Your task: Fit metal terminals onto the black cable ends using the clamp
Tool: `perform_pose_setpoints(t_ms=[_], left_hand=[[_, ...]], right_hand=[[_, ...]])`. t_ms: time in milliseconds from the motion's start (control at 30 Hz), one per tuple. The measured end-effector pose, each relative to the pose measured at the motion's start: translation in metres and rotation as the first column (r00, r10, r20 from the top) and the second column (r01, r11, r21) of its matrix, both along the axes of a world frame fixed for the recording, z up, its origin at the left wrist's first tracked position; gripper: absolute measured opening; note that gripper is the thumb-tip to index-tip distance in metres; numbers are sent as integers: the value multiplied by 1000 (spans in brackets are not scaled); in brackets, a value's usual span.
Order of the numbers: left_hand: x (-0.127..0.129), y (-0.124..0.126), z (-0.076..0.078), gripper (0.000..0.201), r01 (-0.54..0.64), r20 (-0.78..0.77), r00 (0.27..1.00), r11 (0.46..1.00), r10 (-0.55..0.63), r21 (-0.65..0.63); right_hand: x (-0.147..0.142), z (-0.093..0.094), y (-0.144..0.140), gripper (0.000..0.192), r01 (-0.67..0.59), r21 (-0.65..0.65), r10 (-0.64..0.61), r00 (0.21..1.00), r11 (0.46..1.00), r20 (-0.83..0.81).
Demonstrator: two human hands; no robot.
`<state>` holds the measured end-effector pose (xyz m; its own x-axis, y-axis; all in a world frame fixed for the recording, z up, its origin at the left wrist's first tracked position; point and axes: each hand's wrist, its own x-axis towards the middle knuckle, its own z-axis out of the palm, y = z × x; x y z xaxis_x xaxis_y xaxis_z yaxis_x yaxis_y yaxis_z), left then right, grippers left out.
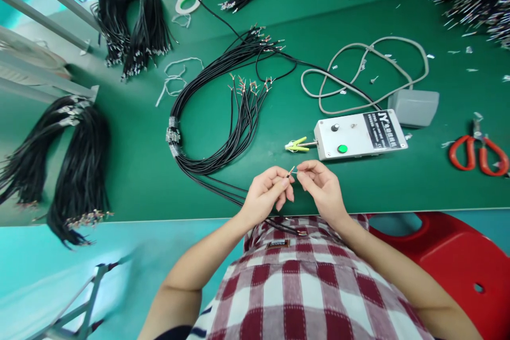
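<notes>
Near the front edge of the green table, my left hand (268, 192) is closed in a pinch on a black cable whose stripped copper end (291, 171) sticks out past the fingertips. Just to the right, my right hand (322, 186) pinches a thin, light wire strand at that same end. A bundle of black cables (191, 85) curves from the left toward my left hand, bound by a clear wrap (172, 137). Several cable ends hang over the edge at my apron. Beyond my hands sits a white control box (358, 135) with a yellow-green clip (297, 145) at its left end.
Red-handled cutters (478, 151) lie at the right, and a grey adapter (414, 107) with a coiled grey cord is behind the box. More cable bundles (133, 21) lie left and along the back. A tape roll (188, 4) and a red stool (450, 260) are also visible.
</notes>
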<state>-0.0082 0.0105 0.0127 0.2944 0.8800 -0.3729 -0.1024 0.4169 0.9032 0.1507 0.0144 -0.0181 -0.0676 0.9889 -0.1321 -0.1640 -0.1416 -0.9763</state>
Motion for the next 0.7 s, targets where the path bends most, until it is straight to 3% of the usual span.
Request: perform_pose_setpoints(t_ms=[233, 700], left_hand=[[3, -3, -4, 34, -6, -45, 999, 997, 9, 76], [8, -10, -13, 29, -34, -141, 988, 972, 68, 232]], right_hand=[[2, 5, 1, 22, -32, 87, 28, 999, 996, 39], [-3, 3, -7, 24, -31, 21, 29, 998, 999, 61]])
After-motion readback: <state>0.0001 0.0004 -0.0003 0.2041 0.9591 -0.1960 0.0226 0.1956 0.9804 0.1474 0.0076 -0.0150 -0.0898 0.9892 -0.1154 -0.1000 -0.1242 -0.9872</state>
